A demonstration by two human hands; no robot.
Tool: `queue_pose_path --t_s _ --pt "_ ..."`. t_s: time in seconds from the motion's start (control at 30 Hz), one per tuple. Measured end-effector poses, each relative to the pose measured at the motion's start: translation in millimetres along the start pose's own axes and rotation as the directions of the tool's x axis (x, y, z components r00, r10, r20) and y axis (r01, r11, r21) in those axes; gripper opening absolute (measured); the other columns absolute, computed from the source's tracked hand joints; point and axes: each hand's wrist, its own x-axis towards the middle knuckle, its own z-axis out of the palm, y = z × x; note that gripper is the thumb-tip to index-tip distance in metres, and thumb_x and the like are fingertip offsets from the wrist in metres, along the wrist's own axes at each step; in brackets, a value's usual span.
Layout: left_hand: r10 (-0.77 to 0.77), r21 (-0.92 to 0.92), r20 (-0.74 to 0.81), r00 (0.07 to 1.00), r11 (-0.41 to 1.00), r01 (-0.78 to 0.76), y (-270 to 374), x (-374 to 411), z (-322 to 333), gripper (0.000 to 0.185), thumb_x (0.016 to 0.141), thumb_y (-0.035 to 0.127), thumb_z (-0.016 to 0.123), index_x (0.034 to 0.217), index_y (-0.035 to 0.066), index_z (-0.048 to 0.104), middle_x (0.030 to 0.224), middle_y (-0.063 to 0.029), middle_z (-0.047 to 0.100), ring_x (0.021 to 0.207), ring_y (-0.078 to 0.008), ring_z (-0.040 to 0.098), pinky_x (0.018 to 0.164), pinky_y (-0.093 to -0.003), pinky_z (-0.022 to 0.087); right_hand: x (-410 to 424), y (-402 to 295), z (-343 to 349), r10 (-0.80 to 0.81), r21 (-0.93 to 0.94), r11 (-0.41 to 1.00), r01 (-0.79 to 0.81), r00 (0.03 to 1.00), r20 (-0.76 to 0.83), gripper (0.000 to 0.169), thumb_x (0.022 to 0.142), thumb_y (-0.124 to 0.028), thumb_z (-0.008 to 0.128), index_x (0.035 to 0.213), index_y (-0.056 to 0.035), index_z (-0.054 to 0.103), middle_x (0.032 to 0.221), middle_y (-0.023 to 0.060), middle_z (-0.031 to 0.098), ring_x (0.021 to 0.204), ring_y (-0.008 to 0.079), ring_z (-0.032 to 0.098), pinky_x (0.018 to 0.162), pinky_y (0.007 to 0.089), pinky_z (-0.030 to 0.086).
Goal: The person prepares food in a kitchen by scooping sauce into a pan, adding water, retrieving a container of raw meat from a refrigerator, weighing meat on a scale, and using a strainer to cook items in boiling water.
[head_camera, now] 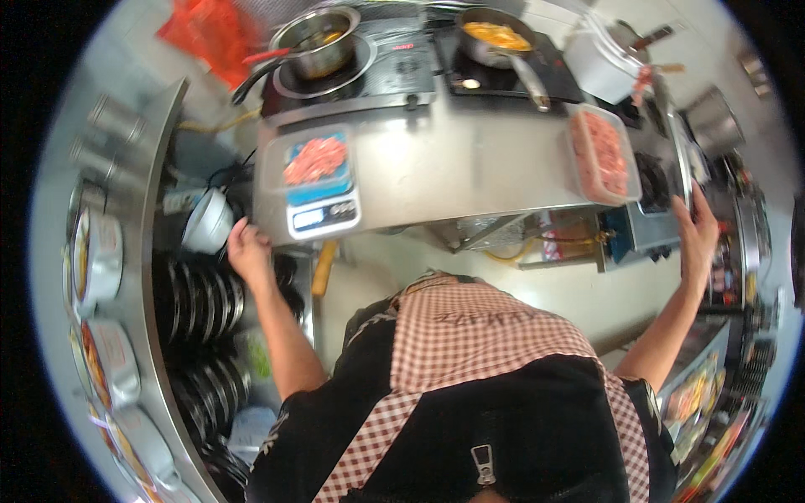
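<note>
My left hand point(250, 246) is at the left end of the steel counter point(427, 163), its fingertips by the rim of a white bowl point(210, 221); whether they grip it is unclear. With thumb and fingers on either side, my right hand point(697, 229) holds the edge of an upright, flat metal lid or panel point(680, 157). Raw sliced meat point(317, 160) lies in a clear plastic container point(270, 160) on a digital kitchen scale point(324, 215). A second clear container, filled with raw minced or sliced meat point(602, 154), stands at the counter's right end.
A steel saucepan point(317, 47) and a pan of yellowish food point(497, 38) stand on cookers at the back. A white pot point(597, 60) is at back right. Stacked dark pans point(201, 302) and a shelf of white bowls point(100, 251) line the left.
</note>
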Motion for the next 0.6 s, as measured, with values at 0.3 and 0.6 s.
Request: queue_pose_path --t_s 0.3,0.6 --pt "0.264 -0.011 0.112 0.958 0.964 -0.264 -28.3 38.1 22.2 0.023 0.095 0.006 0.055 0.116 0.001 0.061 0.078 0.0018 0.056 0.059 -0.0055 0.047 0.055 -0.0200 0.040 -2.2 8.4 -18.7 0.109 -0.443 0.896 -0.024 0.980 0.166 0.062 0.075 -0.024 0.073 0.135 -0.0117 0.059 0.095 0.0168 0.071 0.090 0.0294 0.069 0.082 0.0383 0.052" --pt "0.382 0.282 0.038 0.923 0.882 -0.377 -35.5 40.8 26.3 0.017 0.096 0.013 0.057 0.108 0.005 0.066 0.078 0.0019 0.061 0.066 -0.0066 0.053 0.059 -0.0233 0.045 -34.1 -141.1 65.0 -0.534 0.220 0.842 0.492 0.815 0.223 0.054 0.085 -0.006 0.069 0.137 -0.0090 0.057 0.126 0.0166 0.064 0.112 0.0233 0.064 0.083 0.0314 0.053"
